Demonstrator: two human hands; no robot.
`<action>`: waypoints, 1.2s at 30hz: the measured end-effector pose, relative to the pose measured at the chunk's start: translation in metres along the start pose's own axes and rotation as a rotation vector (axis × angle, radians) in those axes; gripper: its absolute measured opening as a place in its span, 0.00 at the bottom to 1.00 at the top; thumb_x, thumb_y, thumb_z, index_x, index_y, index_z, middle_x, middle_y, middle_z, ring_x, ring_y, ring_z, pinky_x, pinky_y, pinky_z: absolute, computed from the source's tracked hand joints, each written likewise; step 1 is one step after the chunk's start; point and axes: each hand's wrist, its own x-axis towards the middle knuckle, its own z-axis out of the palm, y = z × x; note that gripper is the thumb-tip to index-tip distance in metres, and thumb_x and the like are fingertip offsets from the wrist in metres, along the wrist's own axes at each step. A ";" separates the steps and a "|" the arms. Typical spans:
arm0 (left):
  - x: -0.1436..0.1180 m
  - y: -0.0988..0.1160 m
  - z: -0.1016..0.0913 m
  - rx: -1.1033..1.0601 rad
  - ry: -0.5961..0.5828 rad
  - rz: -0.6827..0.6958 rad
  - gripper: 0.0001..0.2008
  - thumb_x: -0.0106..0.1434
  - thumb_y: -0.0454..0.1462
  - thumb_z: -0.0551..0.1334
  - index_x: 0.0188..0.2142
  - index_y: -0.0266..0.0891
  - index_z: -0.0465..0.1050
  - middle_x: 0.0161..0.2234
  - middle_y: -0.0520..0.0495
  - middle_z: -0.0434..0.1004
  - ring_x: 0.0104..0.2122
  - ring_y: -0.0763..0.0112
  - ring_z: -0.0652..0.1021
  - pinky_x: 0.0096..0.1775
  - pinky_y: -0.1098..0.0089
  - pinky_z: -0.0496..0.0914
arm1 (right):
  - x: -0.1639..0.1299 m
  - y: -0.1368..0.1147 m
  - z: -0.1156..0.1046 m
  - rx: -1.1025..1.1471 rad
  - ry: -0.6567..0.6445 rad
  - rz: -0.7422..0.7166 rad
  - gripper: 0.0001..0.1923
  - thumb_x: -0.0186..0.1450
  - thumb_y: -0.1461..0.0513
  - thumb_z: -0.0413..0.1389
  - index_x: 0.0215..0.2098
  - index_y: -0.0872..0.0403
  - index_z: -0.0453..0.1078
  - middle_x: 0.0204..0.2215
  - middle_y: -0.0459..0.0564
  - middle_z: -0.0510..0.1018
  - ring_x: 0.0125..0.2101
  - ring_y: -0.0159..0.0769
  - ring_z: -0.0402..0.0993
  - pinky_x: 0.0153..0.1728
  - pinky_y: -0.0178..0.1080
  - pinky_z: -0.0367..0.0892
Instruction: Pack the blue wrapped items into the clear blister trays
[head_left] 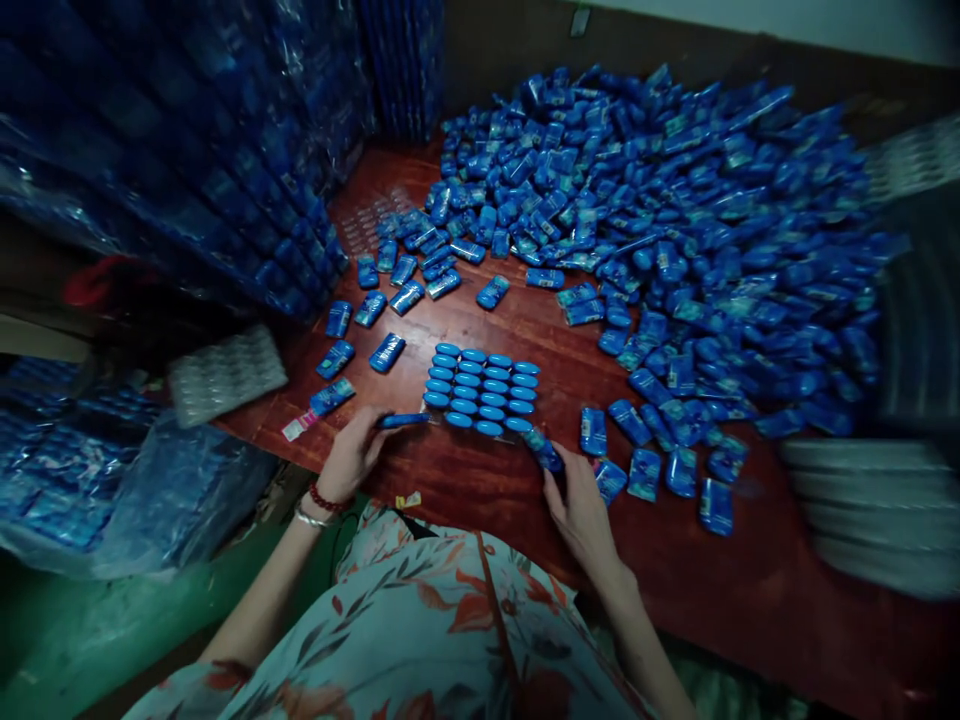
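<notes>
The left hand (352, 455) is pinching a blue packet (405, 421), long axis pointing right toward the filled tray (481, 391) lying just ahead between both hands; the right hand (581, 505) is gripping another packet (543, 450) at the tray's corner, all resting on the red-brown tabletop (480, 480) beside a large heap (675, 220).

A dim, blue-tinted wide-angle view with strong bending at the edges, soft glare on the reddish counter (525, 330) at centre, dark murky corners, and heavy blur smearing the stacked trays (870, 500) at the right edge.
</notes>
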 end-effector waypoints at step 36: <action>0.034 0.051 0.014 0.560 -0.480 0.295 0.12 0.64 0.28 0.49 0.44 0.34 0.65 0.39 0.41 0.68 0.38 0.66 0.72 0.39 0.66 0.71 | 0.057 -0.053 -0.015 -0.523 -0.138 -0.589 0.15 0.63 0.73 0.44 0.40 0.58 0.69 0.29 0.52 0.72 0.31 0.39 0.66 0.35 0.41 0.64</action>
